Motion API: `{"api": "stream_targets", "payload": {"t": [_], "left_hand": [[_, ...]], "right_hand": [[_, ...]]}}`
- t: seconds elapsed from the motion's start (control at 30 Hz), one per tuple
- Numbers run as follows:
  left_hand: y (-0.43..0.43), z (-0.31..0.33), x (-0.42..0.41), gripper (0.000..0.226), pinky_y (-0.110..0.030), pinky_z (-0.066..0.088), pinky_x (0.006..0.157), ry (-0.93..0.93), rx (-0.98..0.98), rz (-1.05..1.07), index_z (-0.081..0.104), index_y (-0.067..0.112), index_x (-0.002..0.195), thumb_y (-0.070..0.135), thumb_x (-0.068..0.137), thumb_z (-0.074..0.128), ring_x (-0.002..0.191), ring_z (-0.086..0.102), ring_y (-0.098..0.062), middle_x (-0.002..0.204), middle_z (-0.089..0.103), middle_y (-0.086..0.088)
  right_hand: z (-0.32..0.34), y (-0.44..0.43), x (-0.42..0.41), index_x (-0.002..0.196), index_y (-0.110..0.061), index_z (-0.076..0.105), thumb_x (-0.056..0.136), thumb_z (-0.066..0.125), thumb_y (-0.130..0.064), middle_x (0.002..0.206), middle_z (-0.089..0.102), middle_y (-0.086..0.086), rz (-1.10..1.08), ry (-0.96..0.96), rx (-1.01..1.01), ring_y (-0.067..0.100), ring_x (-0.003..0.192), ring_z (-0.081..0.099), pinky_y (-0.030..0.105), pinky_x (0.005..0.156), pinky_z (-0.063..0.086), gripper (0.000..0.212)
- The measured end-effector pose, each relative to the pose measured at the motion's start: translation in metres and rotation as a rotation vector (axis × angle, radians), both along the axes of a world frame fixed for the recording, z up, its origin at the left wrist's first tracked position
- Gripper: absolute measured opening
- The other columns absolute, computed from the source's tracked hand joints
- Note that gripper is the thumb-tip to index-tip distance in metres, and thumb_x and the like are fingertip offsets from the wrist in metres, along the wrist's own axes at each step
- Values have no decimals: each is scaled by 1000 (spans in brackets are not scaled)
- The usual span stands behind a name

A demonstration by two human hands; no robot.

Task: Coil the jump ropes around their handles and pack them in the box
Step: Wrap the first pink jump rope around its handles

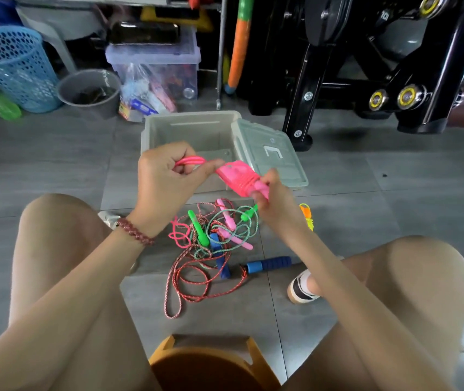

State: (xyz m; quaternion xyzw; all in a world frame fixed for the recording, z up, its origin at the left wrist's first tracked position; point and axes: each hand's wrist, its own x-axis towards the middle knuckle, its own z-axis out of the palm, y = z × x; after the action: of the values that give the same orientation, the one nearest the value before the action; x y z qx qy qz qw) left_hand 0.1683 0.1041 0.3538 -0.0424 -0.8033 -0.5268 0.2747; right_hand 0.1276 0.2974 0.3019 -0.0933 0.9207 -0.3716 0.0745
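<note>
My right hand [274, 197] grips the pink handles [239, 176] of a jump rope, with several turns of pink cord wound around them. My left hand [165, 176] pinches a loop of that pink cord [189, 160] and holds it taut to the left of the handles. Both hands are in front of the open grey plastic box [168, 131], whose lid [270, 153] leans against its right side. On the floor below lies a tangle of ropes [211, 241] with green, pink and blue handles. A blue foam handle [268, 263] lies to its right.
An orange and yellow coiled rope [307, 217] lies on the floor at the right. A black metal frame [366, 66] stands behind the box. A blue basket [13, 66], a grey bucket [89, 91] and a clear bin [154, 63] line the back left. An orange stool [211, 365] is under me.
</note>
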Motion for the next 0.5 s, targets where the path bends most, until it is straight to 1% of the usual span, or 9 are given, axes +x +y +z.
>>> {"api": "stream_targets", "payload": {"t": [0.1, 0.13, 0.2, 0.27, 0.33, 0.37, 0.4, 0.43, 0.5], "left_hand": [[-1, 0, -2, 48, -21, 24, 46, -13, -25, 51, 36, 29, 50, 42, 74, 75, 46, 26, -4, 45, 38, 11], [-2, -1, -2, 50, -22, 25, 46, -21, -36, 60, 36, 26, 49, 44, 73, 75, 46, 26, -4, 44, 35, 9], [-3, -3, -2, 52, -23, 26, 45, -75, -53, 80, 38, 14, 50, 45, 70, 74, 46, 25, -5, 43, 31, 8], [-7, -6, -3, 49, -18, 27, 45, -160, -103, 88, 44, 10, 55, 48, 64, 74, 43, 29, -6, 41, 35, 9], [-11, -6, -3, 39, -16, 30, 48, -219, -210, 101, 57, 16, 70, 51, 63, 73, 42, 38, -4, 43, 41, 12], [-13, -6, -2, 36, -16, 33, 50, -237, -259, 102, 62, 23, 85, 50, 65, 74, 44, 43, -3, 48, 44, 12], [-14, -6, -1, 38, -17, 37, 52, -254, -289, 89, 63, 30, 100, 48, 68, 74, 47, 46, -3, 52, 47, 10], [-16, -6, -1, 38, -19, 42, 55, -272, -316, 71, 63, 34, 106, 48, 72, 72, 49, 49, -5, 54, 52, 7], [-17, -7, 1, 22, -28, 46, 56, -304, -441, 76, 69, 31, 93, 49, 80, 64, 54, 55, -12, 57, 59, 4]], "right_hand": [[4, 11, -11, 100, -10, 40, 97, 48, -18, 73, 54, -1, -169, 114, -90, 20, 62, 51, 33, 49, 33, 12], [5, 14, -13, 98, -11, 39, 98, 48, -19, 72, 53, -3, -220, 123, -144, 15, 61, 51, 33, 52, 36, 13], [3, 19, -17, 95, -12, 38, 97, 51, -18, 74, 50, -6, -324, 111, -263, 7, 62, 49, 26, 52, 37, 15], [-3, 23, -22, 93, -10, 39, 96, 53, -16, 77, 49, -4, -413, 96, -336, 9, 65, 48, 25, 55, 36, 16], [-8, 27, -26, 95, -8, 40, 95, 53, -15, 79, 52, 0, -463, 97, -370, 11, 65, 48, 28, 60, 39, 14], [-9, 28, -27, 96, -8, 40, 95, 52, -13, 79, 52, 1, -477, 106, -377, 11, 63, 47, 30, 59, 39, 13], [-9, 30, -28, 97, -7, 40, 95, 50, -12, 79, 53, 2, -481, 123, -374, 12, 62, 47, 31, 58, 38, 12], [-9, 32, -28, 98, -8, 39, 95, 49, -12, 81, 53, 5, -478, 151, -362, 14, 62, 47, 29, 56, 37, 11], [-7, 35, -26, 98, -9, 38, 96, 47, -11, 84, 55, 10, -458, 220, -318, 22, 66, 49, 27, 51, 34, 9]]}}
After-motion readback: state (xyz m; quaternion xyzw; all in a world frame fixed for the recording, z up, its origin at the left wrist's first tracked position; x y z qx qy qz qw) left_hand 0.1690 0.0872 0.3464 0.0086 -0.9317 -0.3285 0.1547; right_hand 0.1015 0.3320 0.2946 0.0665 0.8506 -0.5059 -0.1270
